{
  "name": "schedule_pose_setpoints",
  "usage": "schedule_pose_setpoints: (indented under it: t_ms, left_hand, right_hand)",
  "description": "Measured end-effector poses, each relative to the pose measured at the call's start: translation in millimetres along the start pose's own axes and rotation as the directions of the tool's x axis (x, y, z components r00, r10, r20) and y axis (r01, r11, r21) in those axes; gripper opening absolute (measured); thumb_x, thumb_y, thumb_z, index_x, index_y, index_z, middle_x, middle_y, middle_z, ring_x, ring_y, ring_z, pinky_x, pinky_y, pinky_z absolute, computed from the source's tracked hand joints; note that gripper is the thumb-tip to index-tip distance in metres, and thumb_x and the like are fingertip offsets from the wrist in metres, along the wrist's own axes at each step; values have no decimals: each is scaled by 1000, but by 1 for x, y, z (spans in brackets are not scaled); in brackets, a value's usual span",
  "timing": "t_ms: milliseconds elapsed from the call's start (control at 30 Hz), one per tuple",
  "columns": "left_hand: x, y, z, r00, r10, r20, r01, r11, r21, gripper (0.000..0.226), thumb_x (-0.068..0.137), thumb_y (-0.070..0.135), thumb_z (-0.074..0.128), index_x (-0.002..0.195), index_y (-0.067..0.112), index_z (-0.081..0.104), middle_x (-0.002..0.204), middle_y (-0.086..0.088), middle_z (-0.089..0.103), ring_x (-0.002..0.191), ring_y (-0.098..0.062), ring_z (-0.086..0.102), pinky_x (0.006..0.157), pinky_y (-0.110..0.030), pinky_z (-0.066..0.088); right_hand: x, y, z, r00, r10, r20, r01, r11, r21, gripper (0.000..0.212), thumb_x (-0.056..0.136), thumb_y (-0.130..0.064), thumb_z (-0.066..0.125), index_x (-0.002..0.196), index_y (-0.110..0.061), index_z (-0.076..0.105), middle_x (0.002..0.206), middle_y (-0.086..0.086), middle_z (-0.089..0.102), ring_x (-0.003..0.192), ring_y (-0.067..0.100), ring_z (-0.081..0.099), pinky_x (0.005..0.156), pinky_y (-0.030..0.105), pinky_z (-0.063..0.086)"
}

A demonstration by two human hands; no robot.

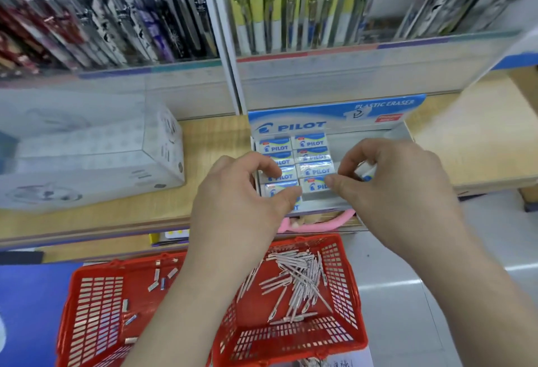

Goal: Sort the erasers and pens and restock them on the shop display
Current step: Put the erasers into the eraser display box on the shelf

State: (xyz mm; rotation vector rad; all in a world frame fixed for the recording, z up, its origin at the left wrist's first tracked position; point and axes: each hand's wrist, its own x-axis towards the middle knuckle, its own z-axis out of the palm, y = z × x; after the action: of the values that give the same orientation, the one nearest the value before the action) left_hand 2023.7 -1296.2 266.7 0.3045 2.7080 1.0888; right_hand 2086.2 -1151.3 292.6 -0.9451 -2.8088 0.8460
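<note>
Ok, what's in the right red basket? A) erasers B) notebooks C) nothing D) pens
D: the right basket holds a heap of pale pens, while the few loose erasers lie in the left basket.

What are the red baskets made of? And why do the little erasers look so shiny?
The red baskets look like hard moulded plastic: one even colour, slotted walls, a slight gloss. The erasers seem wrapped in clear film, since light glints and crinkles over their labels. Their display box looks like printed cardboard, probably.
</note>
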Motion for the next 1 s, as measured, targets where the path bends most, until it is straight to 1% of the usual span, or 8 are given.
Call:
schedule_pose_setpoints:
  t_ms: [300,467,533,600,700,767,900,1000]
  left_hand:
    - [2,10,7,999,-30,-21,32,996,84,37,61,57,74,72,30,51,82,11,48,70,4,47,52,-15,29]
    - [1,11,6,999,-46,-21,48,996,78,32,64,52,74,72,31,52,80,9,49,64,1,46,51,-17,28]
    - [-2,10,2,999,-48,-20,48,999,20,22,69,47,71,74,33,54,77,8,47,59,-4,46,51,-20,29]
    - [-5,8,-7,999,-52,10,53,986,-158,12,73,34,67,81,35,58,81,7,50,62,-8,48,55,-19,34]
    - [-18,11,-25,985,-32,168,123,814,-567,27,71,13,65,89,32,64,89,6,59,73,-12,56,69,-24,45]
    - [-28,16,-30,984,20,177,102,753,-650,27,75,8,74,88,31,67,87,7,66,73,-11,63,70,-24,52]
    - [-44,26,-25,986,63,156,68,701,-710,25,75,3,64,92,21,70,88,2,73,76,-17,70,70,-20,55]
    - [-50,33,-21,975,99,200,75,697,-714,32,86,-5,53,99,21,68,93,0,74,82,-16,72,74,-19,54]
  right_hand:
    - [0,-4,0,996,-80,26,82,994,-73,19,78,-45,69,73,-29,59,66,-12,54,76,16,51,58,29,34]
    - [1,10,-10,999,-18,34,11,982,191,7,78,-28,69,75,-27,63,73,-14,62,62,2,54,51,11,39]
    - [-3,14,-16,997,55,63,-76,905,419,9,80,-16,66,76,-24,66,69,-12,63,54,6,52,46,15,40]
    - [-11,15,-23,978,106,178,-201,691,695,15,81,-5,63,78,-19,68,68,-3,61,49,10,44,40,23,34]
    - [-28,15,-27,928,57,369,-360,399,843,17,73,-1,67,78,-17,70,69,9,61,51,12,42,37,19,27]
    - [-40,14,-24,905,-40,423,-374,396,838,24,64,-6,73,86,-18,71,66,10,58,52,15,41,38,18,28]
    - [-53,9,-15,876,-126,466,-404,337,850,32,64,-22,72,96,-24,71,68,16,60,49,13,42,37,17,30]
    - [-54,7,-14,900,-132,416,-351,346,870,36,65,-18,78,99,-26,71,59,0,57,47,12,38,39,15,29]
